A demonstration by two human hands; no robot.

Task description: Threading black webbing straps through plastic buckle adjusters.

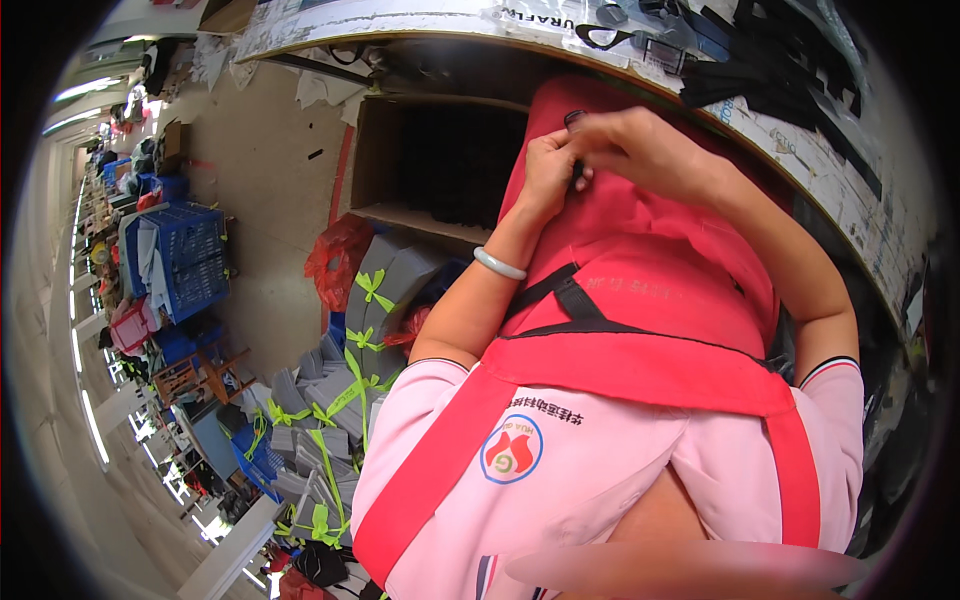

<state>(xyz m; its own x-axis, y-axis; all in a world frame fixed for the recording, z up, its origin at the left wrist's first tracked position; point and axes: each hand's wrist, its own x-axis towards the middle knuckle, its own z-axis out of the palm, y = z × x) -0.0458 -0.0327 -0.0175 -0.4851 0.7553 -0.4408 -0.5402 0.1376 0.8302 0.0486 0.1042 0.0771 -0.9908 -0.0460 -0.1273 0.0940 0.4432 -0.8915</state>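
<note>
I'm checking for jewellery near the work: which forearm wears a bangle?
The left forearm, behind the left hand: a pale bangle circles it. The right forearm is bare where visible.

The left grip (549,172) and right grip (632,142) meet at a small black piece (575,118) over the red apron (630,235).

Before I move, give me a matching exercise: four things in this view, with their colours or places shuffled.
1. small dark item
2. bangle
3. apron
4. ties on the grey bundles

A. red
B. around the left forearm
C. yellow-green
D. at the fingers of the left hand

Pairs: 1-D, 2-B, 3-A, 4-C
</note>
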